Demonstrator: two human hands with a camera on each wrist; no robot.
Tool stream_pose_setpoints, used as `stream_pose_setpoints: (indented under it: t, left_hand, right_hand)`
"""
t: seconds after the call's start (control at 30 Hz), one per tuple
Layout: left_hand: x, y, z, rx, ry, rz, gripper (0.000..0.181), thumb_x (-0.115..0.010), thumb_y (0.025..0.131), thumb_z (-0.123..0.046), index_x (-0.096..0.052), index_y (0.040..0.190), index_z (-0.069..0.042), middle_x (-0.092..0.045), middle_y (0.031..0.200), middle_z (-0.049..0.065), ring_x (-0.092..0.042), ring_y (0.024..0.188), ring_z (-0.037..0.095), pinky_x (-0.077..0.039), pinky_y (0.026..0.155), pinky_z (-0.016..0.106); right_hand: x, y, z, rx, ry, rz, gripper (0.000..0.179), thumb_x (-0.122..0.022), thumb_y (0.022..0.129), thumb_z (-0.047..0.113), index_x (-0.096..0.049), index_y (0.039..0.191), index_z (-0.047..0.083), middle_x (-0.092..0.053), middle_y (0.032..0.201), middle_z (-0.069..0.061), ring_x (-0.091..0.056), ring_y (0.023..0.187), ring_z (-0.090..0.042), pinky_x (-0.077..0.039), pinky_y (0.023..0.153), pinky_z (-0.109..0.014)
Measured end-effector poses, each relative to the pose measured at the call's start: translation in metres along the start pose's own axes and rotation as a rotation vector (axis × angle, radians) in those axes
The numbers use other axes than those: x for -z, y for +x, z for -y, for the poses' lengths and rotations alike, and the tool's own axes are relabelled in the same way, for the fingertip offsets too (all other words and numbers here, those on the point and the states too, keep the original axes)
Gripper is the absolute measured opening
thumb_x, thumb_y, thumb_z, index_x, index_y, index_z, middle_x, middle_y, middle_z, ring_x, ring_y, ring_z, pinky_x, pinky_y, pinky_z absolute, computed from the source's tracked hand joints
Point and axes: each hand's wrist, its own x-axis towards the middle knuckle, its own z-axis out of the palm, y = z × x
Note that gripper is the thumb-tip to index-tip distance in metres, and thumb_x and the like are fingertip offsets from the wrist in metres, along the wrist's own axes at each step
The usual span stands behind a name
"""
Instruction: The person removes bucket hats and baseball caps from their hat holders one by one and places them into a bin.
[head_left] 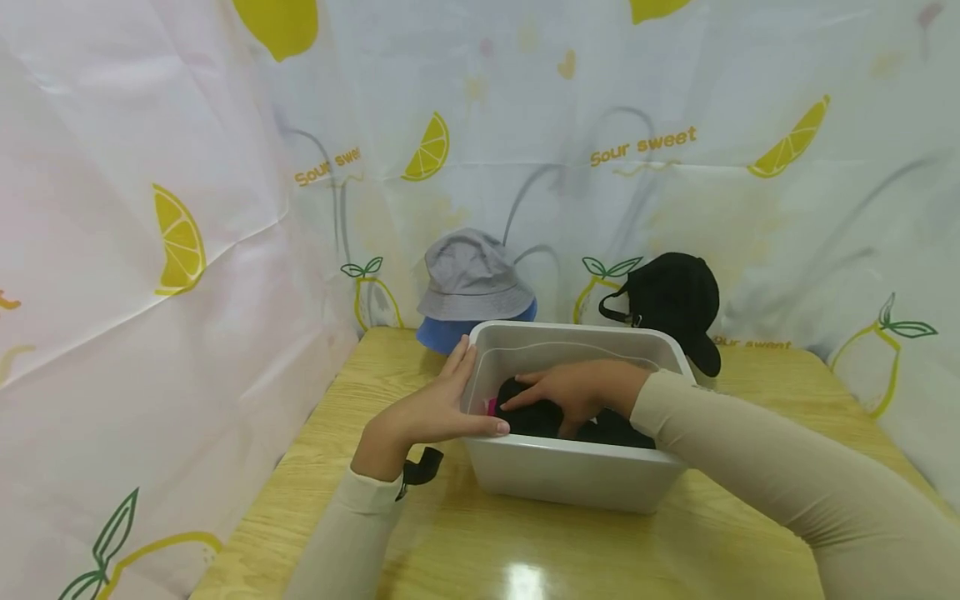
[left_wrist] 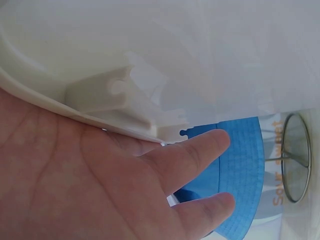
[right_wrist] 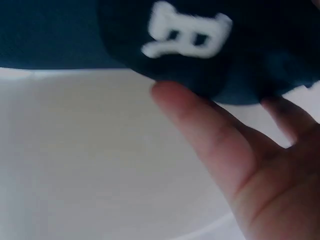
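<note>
My left hand [head_left: 435, 408] rests at the left end of a pale grey plastic bin [head_left: 570, 471]. Its thumb lies over the front rim while straight fingers extend along the outside of the left wall. In the left wrist view the palm sits under the bin's edge. My right hand [head_left: 573, 387] reaches down inside the bin and holds a black cap [head_left: 528, 417], fingers spread over its crown. A white letter [right_wrist: 187, 32] marks this cap in the right wrist view, with the thumb at its edge. More dark fabric [head_left: 618, 431] lies beside it.
Behind the bin, a grey bucket hat [head_left: 472, 267] sits over a blue hat [head_left: 442, 333] at left. Another black cap [head_left: 675, 300] hangs at the back right. A bit of pink [head_left: 491, 407] shows inside the bin. A wire ring [left_wrist: 296, 157] stands beyond the blue hat.
</note>
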Motion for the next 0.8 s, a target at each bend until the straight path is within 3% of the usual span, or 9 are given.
stream_pose_setpoints:
  t: [0.1,0.3,0.47,0.57,0.8]
  left_hand:
    - [0.0,0.0,0.0,-0.001,0.004,-0.002,0.137,-0.077,0.075,-0.074,0.006,0.167,-0.016,0.022,0.171,-0.01,-0.008,0.16,0.027,-0.027,0.125,0.051]
    - [0.001,0.0,-0.001,-0.003,0.008,0.001,0.137,-0.076,0.076,-0.075,0.007,0.167,-0.016,0.022,0.172,-0.007,-0.008,0.161,0.028,-0.028,0.125,0.052]
    - [0.001,0.0,0.0,-0.006,0.007,0.002,0.136,-0.076,0.076,-0.075,0.007,0.167,-0.017,0.023,0.171,-0.01,-0.005,0.161,0.025,-0.027,0.125,0.051]
    - [0.001,0.0,0.001,-0.011,0.011,0.002,0.136,-0.075,0.076,-0.076,0.008,0.167,-0.018,0.024,0.171,-0.01,-0.003,0.161,0.024,-0.027,0.125,0.052]
    - [0.001,0.001,0.003,0.0,0.009,0.006,0.136,-0.074,0.076,-0.078,0.008,0.167,-0.02,0.025,0.169,-0.014,0.001,0.16,0.019,-0.026,0.125,0.052]
  right_hand:
    - [-0.002,0.001,0.001,0.0,-0.021,-0.009,0.094,-0.09,0.082,0.026,-0.039,0.158,0.045,-0.026,0.171,-0.008,-0.054,0.134,-0.028,-0.057,0.089,-0.032]
    - [-0.004,0.001,0.004,0.024,-0.027,-0.017,0.093,-0.088,0.083,0.023,-0.038,0.159,0.043,-0.027,0.171,-0.01,-0.055,0.132,-0.027,-0.056,0.087,-0.031]
    - [-0.007,0.002,0.002,0.063,-0.002,-0.021,0.091,-0.088,0.084,0.023,-0.039,0.16,0.037,-0.028,0.17,-0.015,-0.049,0.14,-0.031,-0.053,0.102,-0.04]
    - [-0.009,0.004,0.002,0.09,-0.005,-0.031,0.091,-0.087,0.084,0.025,-0.039,0.161,0.035,-0.029,0.169,-0.017,-0.044,0.146,-0.034,-0.045,0.113,-0.046]
    - [-0.012,0.006,0.002,0.086,-0.006,-0.029,0.091,-0.087,0.085,0.024,-0.038,0.161,0.035,-0.029,0.169,-0.017,-0.043,0.147,-0.034,-0.042,0.117,-0.049]
